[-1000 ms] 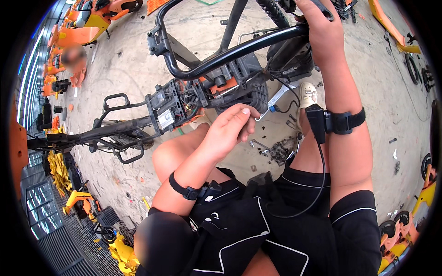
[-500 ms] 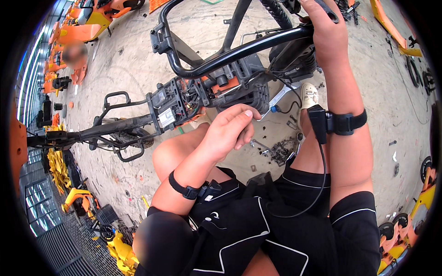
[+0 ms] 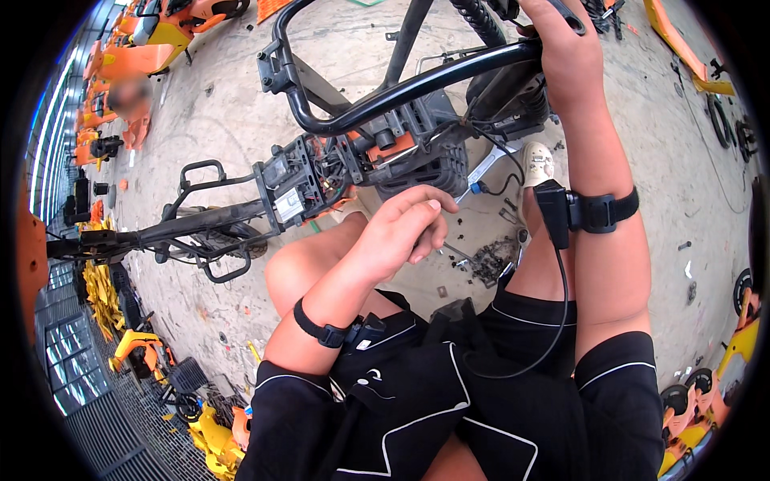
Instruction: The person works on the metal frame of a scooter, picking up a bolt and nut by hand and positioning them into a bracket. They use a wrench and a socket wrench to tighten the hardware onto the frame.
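Note:
In front of me lies the stripped black frame of a scooter or motorbike (image 3: 233, 210), with wiring and boxed electrical parts (image 3: 298, 180) exposed in its middle. My right hand (image 3: 571, 60) is closed round the far right end of its thick black tubular rail (image 3: 429, 82); the fingertips are partly out of view. Below the frame, my left hand (image 3: 405, 228) hovers above my knee, thumb near the bent index finger and the other fingers curled. Whatever it may hold is hidden. Past its fingertips a large wrench (image 3: 485, 167) lies near a dark cable with a blue connector (image 3: 479, 189).
Between my feet are a pile of small dark fasteners (image 3: 491, 264) and scattered metal bits on the concrete floor (image 3: 200, 309). Orange and yellow scooters and body panels (image 3: 148, 58) stand around the edges. Loose tyres (image 3: 718, 120) lie at the right. A corded black device (image 3: 552, 212) is beside my right forearm.
The frame's black rail has shifted very slightly left, along with my right hand. My left hand's fingers have moved slightly, with the index reaching a bit farther right.

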A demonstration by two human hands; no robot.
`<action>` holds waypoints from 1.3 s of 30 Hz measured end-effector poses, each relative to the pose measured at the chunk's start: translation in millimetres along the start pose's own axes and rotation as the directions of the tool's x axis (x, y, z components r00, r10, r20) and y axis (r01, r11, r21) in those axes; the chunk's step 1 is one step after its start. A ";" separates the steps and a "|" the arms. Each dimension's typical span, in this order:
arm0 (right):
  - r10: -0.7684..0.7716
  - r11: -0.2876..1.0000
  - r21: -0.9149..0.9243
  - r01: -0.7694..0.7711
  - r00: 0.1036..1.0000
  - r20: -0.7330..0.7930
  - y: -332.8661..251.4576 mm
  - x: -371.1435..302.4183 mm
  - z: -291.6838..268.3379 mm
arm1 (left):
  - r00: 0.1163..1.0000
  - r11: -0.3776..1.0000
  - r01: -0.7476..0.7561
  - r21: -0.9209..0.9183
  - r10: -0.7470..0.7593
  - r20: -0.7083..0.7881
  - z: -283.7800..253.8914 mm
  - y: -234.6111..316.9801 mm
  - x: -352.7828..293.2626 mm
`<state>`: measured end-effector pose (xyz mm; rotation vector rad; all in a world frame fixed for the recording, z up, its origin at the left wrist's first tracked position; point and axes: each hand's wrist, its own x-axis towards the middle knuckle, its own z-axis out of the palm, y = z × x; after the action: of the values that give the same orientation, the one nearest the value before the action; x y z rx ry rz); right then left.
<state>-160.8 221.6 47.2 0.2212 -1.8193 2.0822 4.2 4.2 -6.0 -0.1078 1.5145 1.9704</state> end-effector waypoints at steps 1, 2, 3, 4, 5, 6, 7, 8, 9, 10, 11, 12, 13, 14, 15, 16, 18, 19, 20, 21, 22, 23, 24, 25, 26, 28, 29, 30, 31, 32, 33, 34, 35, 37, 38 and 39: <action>0.000 1.000 0.009 0.000 1.000 0.000 0.7 -0.4 -0.2 | 1.000 1.000 0.005 0.010 -0.005 0.017 0.4 -0.6 0.4; -0.001 1.000 -0.005 0.001 1.000 0.003 1.1 -0.1 -0.6 | 1.000 1.000 0.008 0.023 -0.009 0.030 0.4 0.3 -0.2; -0.002 1.000 -0.019 0.002 1.000 0.006 1.7 0.0 -2.1 | 1.000 1.000 0.006 0.029 -0.007 0.031 0.3 -0.6 -0.3; -0.003 0.999 -0.033 0.004 1.000 0.009 2.3 0.1 -2.4 | 1.000 0.999 0.003 0.036 -0.004 0.031 0.1 -2.6 -0.1; -0.001 1.000 -0.028 0.001 1.000 -0.003 2.5 -0.1 -1.8 | 0.999 0.999 0.001 0.042 -0.003 0.035 0.3 -3.9 0.7; 0.000 1.000 -0.024 -0.001 1.000 -0.015 2.7 -0.3 -0.3 | 0.999 0.999 0.003 0.049 -0.005 0.034 0.3 -3.3 1.1; 0.002 1.000 -0.020 -0.003 1.000 -0.026 3.1 -0.6 0.4 | 0.999 0.998 0.005 0.057 -0.007 0.033 0.0 -2.3 1.5; -0.004 1.000 -0.013 0.004 1.000 -0.019 3.9 0.3 0.1 | 0.999 0.998 0.006 0.066 -0.008 0.032 -0.1 -0.7 1.8; -0.011 1.000 -0.007 0.011 1.000 -0.011 5.4 1.5 -0.7 | 0.999 0.998 0.006 0.067 -0.008 0.033 -0.3 0.1 1.8; -0.017 1.000 -0.001 0.017 1.000 -0.003 5.8 2.6 -1.6 | 0.999 0.998 0.005 0.068 -0.008 0.033 -0.4 0.6 1.7; -0.013 1.000 -0.012 0.013 1.000 -0.003 5.4 2.2 -2.7 | 0.999 0.998 0.006 0.068 -0.008 0.031 -0.6 0.4 1.2; -0.008 1.000 -0.023 0.008 1.000 -0.003 4.4 0.9 -4.0 | 0.999 0.997 -0.006 0.071 0.003 0.036 -0.2 0.8 1.0; -0.003 0.999 -0.034 0.003 1.000 -0.003 3.6 0.4 -4.3 | 0.999 0.997 -0.017 0.075 0.014 0.040 0.5 1.3 0.9; 0.003 1.000 -0.027 -0.003 1.000 -0.007 2.4 -0.5 -3.3 | 0.999 0.997 -0.025 0.076 0.021 0.047 0.6 -0.2 0.2; 0.009 1.000 -0.019 -0.009 1.000 -0.011 -0.2 -0.5 -1.2 | 0.999 0.997 -0.022 0.069 0.018 0.050 -0.2 -1.8 -0.3; 0.014 1.000 -0.012 -0.015 1.000 -0.016 -1.0 -1.3 0.4 | 0.998 0.998 -0.019 0.062 0.015 0.054 -1.3 -3.2 -0.4; -0.004 1.000 0.025 0.005 1.000 -0.021 3.7 -0.5 1.6 | 0.998 0.998 -0.012 0.056 0.009 0.064 -1.5 -3.1 -0.1; -0.014 0.999 0.043 0.015 1.000 -0.025 5.5 -0.4 1.5 | 0.998 0.998 -0.006 0.055 0.002 0.068 -1.4 -3.1 -0.3; 0.000 1.000 0.024 0.000 1.000 -0.019 4.7 0.4 1.0 | 0.998 0.998 -0.002 0.057 -0.002 0.068 -1.7 -1.4 -0.6; 0.014 1.000 0.005 -0.014 1.000 -0.013 3.6 1.1 -0.7 | 0.998 0.999 -0.004 0.054 0.000 0.067 -1.7 0.1 -0.8; 0.028 0.999 -0.014 -0.028 1.000 -0.007 2.4 1.9 -1.3 | 0.998 0.999 -0.006 0.051 0.003 0.066 -1.4 1.3 -0.9; 0.024 1.000 -0.003 -0.024 1.000 -0.005 1.8 1.6 -1.1 | 0.998 0.999 -0.006 0.046 0.003 0.066 -1.1 0.9 -0.9; 0.020 1.000 0.009 -0.020 1.000 -0.003 1.3 1.5 -0.5 | 0.998 0.999 -0.014 0.036 0.012 0.062 -1.2 0.5 -0.6; 0.017 1.000 0.021 -0.017 1.000 -0.001 1.0 1.4 0.2 | 0.998 0.999 -0.022 0.026 0.021 0.059 -1.5 0.1 -0.3; 0.000 0.999 0.035 0.000 1.000 -0.009 2.8 1.1 0.4 | 0.998 1.000 -0.028 0.014 0.027 0.058 -1.2 -1.1 0.5; -0.033 0.997 0.063 0.034 0.999 -0.025 7.6 1.0 0.6 | 0.999 1.000 -0.020 -0.018 0.021 0.035 0.1 -3.0 2.4; -0.015 1.000 0.026 0.015 1.000 -0.021 6.6 0.3 0.0 | 1.000 0.999 -0.018 -0.036 0.019 0.019 0.1 -4.3 2.6; 0.003 1.000 -0.011 -0.003 1.000 -0.016 3.8 -0.5 -1.9 | 1.000 0.998 0.002 -0.058 -0.001 0.011 0.3 -5.2 2.6; 0.021 0.999 -0.049 -0.021 1.000 -0.013 2.2 -1.4 -2.6 | 1.000 0.997 0.021 -0.080 -0.021 0.003 0.8 -5.6 2.4; 0.020 0.999 -0.043 -0.020 1.000 -0.015 1.2 -1.4 -1.5 | 0.999 0.994 0.038 -0.100 -0.039 -0.005 1.3 -5.0 2.7; 0.019 0.999 -0.038 -0.020 1.000 -0.017 0.3 -1.3 -0.1 | 0.998 0.994 0.032 -0.102 -0.037 -0.048 0.1 -7.3 4.3; 0.018 0.999 -0.032 -0.019 1.000 -0.019 -0.1 -1.0 1.2 | 0.995 0.994 0.026 -0.103 -0.036 -0.090 -2.6 -12.0 6.8; -0.001 1.000 -0.020 0.001 1.000 -0.023 1.3 -0.1 1.2 | 0.991 0.995 0.020 -0.103 -0.034 -0.131 -4.2 -14.3 8.5; -0.040 0.999 0.004 0.040 0.999 -0.031 7.0 1.4 0.7 | 0.986 0.987 0.048 -0.153 -0.071 -0.153 -6.6 -13.7 8.3; -0.046 0.999 0.004 0.047 0.999 -0.026 7.2 1.7 0.8 | 0.982 0.982 0.060 -0.179 -0.090 -0.165 -7.7 -13.4 8.3; -0.053 0.999 0.004 0.053 0.998 -0.021 7.0 1.7 0.8 | 0.980 0.987 0.045 -0.157 -0.074 -0.186 -6.9 -12.0 8.2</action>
<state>-165.1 220.4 41.5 0.2447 -1.7777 2.0447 2.0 3.2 -21.9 -0.4135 1.4578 2.0740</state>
